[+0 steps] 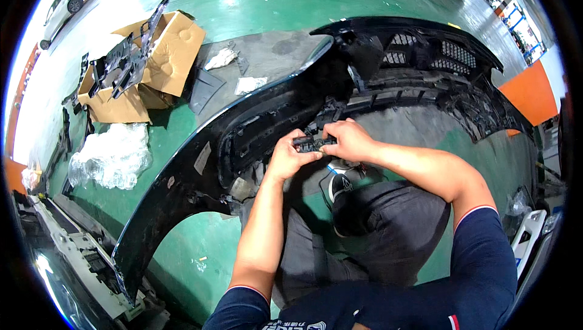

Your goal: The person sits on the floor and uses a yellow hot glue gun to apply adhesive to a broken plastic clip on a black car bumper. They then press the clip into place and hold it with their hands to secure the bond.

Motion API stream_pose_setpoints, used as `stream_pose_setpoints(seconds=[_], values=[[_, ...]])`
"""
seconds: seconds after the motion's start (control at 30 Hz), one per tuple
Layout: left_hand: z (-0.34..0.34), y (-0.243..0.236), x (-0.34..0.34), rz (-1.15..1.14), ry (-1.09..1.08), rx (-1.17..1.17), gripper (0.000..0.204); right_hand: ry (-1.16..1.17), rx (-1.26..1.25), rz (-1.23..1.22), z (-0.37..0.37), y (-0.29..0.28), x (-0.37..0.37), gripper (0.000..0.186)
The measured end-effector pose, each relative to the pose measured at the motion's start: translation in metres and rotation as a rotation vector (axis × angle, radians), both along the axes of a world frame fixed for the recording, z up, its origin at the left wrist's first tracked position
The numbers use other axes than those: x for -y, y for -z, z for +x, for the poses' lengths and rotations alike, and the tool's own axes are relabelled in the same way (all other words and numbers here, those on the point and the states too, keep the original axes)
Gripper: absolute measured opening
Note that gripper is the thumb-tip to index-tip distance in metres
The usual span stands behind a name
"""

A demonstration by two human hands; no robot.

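Between both hands is a small black plastic part [312, 144], held just above the inner side of a large black car bumper [182, 166]. My left hand [288, 156] is closed on the part's left end, thumb along its near edge. On the other end, my right hand [347, 140] pinches it with the fingers bent. Its exact kind cannot be made out, as the fingers cover both ends. Inside up, the bumper curves from the lower left to the far right, with mesh grilles [454, 57] in its far part.
An open cardboard box [173, 51] full of black plastic parts stands at the far left, with clear plastic wrap [112, 157] near it. A grey mat [273, 47] lies under the bumper. My shoe [340, 185] is just below my hands. An orange panel [531, 96] stands at the right.
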State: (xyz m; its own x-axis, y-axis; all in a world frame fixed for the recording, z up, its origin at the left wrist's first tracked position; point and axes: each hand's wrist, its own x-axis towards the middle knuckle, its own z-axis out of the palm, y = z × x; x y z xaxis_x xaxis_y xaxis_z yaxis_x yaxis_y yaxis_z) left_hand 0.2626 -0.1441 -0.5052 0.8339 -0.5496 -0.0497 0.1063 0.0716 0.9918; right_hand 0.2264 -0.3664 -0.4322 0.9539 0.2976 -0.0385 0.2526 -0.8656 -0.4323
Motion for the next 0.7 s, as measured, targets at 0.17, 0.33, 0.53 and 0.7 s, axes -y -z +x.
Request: stream_pose_setpoints(seconds=[0.17, 0.33, 0.53, 0.7], values=[[-0.002, -0.003, 0.009, -0.057, 0.023, -0.127, 0.038, -0.014, 0.039, 0.044, -0.002, 0.01, 0.013, 0.033], [0.004, -0.005, -0.001, 0.101, -0.04, 0.16, 0.039, -0.054, -0.02, 0.1, 0.005, 0.018, 0.003, 0.033], [-0.006, 0.008, 0.006, 0.055, -0.051, 0.023, 0.035, -0.046, 0.033, -0.036, 0.0, 0.014, 0.007, 0.032], [0.0, -0.006, 0.006, 0.086, -0.06, 0.02, 0.036, -0.065, 0.052, -0.02, 0.012, 0.014, 0.009, 0.033]])
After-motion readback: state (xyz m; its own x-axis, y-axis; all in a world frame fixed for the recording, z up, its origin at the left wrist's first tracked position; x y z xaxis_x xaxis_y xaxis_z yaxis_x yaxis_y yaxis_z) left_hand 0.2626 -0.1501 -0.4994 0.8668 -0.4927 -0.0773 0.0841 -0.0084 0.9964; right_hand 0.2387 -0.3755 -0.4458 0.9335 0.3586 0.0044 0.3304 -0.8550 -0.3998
